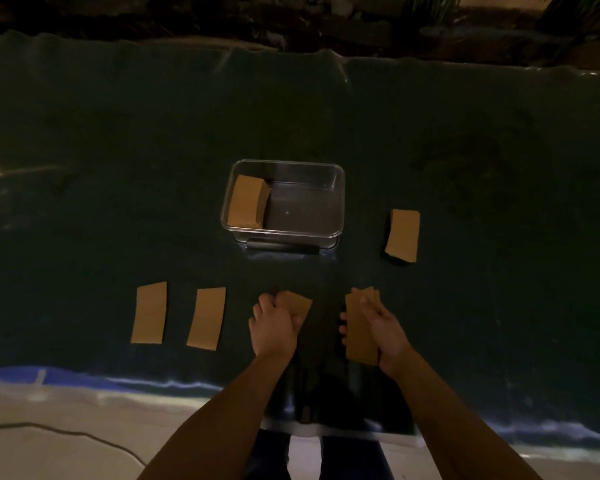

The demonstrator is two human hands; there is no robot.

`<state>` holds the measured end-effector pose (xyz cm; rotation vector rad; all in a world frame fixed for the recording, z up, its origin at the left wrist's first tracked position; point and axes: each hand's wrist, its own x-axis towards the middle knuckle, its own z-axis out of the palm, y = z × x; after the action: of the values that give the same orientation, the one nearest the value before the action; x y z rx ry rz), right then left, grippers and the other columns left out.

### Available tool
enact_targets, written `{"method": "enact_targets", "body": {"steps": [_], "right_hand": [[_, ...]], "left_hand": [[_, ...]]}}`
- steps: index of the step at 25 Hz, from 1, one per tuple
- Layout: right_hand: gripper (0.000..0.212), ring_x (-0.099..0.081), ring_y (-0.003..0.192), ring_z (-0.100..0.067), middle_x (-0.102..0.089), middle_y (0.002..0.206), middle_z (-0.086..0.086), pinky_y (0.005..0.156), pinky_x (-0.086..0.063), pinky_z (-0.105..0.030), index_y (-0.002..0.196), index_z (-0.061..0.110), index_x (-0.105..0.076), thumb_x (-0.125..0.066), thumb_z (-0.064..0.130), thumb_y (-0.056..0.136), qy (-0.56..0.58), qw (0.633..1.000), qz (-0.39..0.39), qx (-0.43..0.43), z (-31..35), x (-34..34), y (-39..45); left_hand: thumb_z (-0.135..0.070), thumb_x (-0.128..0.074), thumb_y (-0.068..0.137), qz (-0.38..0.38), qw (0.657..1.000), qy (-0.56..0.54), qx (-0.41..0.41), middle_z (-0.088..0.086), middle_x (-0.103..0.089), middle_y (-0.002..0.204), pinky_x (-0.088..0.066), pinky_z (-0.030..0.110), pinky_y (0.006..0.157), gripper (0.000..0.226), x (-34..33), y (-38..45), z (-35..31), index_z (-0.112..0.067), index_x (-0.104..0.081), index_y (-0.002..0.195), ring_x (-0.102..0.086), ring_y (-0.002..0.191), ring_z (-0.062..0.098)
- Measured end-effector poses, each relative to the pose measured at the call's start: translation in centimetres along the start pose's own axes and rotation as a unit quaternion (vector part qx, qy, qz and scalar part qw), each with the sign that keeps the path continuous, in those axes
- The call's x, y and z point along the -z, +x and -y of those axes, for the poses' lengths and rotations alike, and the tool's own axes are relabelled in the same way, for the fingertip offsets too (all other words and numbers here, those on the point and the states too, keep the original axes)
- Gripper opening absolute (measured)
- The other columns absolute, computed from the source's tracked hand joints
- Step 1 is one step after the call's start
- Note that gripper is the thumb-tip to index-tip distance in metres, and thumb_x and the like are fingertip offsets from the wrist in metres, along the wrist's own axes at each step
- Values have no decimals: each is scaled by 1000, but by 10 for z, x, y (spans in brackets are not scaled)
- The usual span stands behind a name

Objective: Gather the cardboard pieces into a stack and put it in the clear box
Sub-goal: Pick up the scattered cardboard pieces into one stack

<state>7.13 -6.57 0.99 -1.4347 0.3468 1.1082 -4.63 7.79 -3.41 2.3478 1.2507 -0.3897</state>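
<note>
Gathering is under way: the right hand [381,323] is gripping a small stack [360,332], while the left hand [274,323] is pinching another piece [300,303] off the cloth [118,202]. Next, that piece probably goes onto the stack; three pieces are lying loose, and the box [326,233] is already holding some.

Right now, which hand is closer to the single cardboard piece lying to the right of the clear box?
The right hand. It holds a small stack below and slightly left of that cardboard piece. The left hand is farther left, pressing on another piece near the body.
</note>
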Motion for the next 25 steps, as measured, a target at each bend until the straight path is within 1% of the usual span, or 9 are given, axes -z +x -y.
{"method": "enact_targets", "body": {"steps": [3,6,8,10,13,17,19,22,25], "right_hand": [[28,-60,65,-23,-63,86,-13,62,-53,-38,128,28,-58,-53,28,100,-21,999,-27,16,-11,-6,3],[33,-60,68,-21,-62,87,-9,63,-52,-36,131,29,-57,-58,28,98,-51,998,-20,22,-16,-18,4],[31,-65,80,-22,-67,99,-6,72,-55,-39,125,35,-60,-63,30,94,-66,998,0,11,-14,-31,4],[26,-68,99,-26,-69,115,-7,87,-56,-45,115,41,-64,-66,30,92,-63,997,38,4,-14,-47,5],[25,-66,106,-27,-68,118,-9,92,-54,-46,114,38,-64,-59,20,97,-44,996,83,4,-12,-68,4],[28,-65,102,-24,-66,118,-9,81,-56,-39,122,31,-61,-55,18,99,-69,992,104,10,-6,-80,-3],[30,-66,99,-23,-67,118,-9,77,-56,-37,125,29,-61,-55,18,98,-70,992,103,10,-5,-81,-5],[27,-66,94,-25,-69,109,-8,82,-56,-44,119,33,-65,-57,19,97,-70,994,87,6,-6,-80,-4],[24,-64,98,-29,-67,111,-11,86,-54,-51,113,38,-66,-59,24,96,-76,994,74,-3,-6,-74,-2]], "left_hand": [[-22,-60,93,51,983,-154,84,12,-50,133,-43,44,102,38,10,13,2,-17,-50,130,-48,126,33],[-16,-56,97,109,945,-291,105,5,-63,122,-46,37,97,19,26,22,14,-19,-65,113,-59,113,25],[-22,-61,96,161,883,-423,123,4,-67,116,-47,41,96,9,36,13,16,-23,-68,103,-59,106,21],[-26,-63,95,204,834,-499,116,5,-68,115,-48,45,97,14,37,5,18,-20,-70,106,-61,108,24],[-25,-61,96,185,822,-530,101,5,-70,106,-50,41,85,12,39,-1,18,-20,-70,101,-63,99,24],[-21,-61,97,153,828,-533,87,-2,-65,85,-44,24,63,9,43,-5,21,-17,-68,95,-58,76,12],[-21,-63,95,118,859,-495,55,-3,-64,85,-46,17,61,6,50,-5,26,-16,-65,95,-59,75,9],[-36,-62,94,-35,966,-249,61,5,-55,124,-48,35,95,29,54,12,61,-24,-60,119,-54,117,23],[-44,-52,96,-59,988,-37,134,13,-29,153,-36,53,109,59,53,21,110,-28,-32,149,-32,138,36]]}}
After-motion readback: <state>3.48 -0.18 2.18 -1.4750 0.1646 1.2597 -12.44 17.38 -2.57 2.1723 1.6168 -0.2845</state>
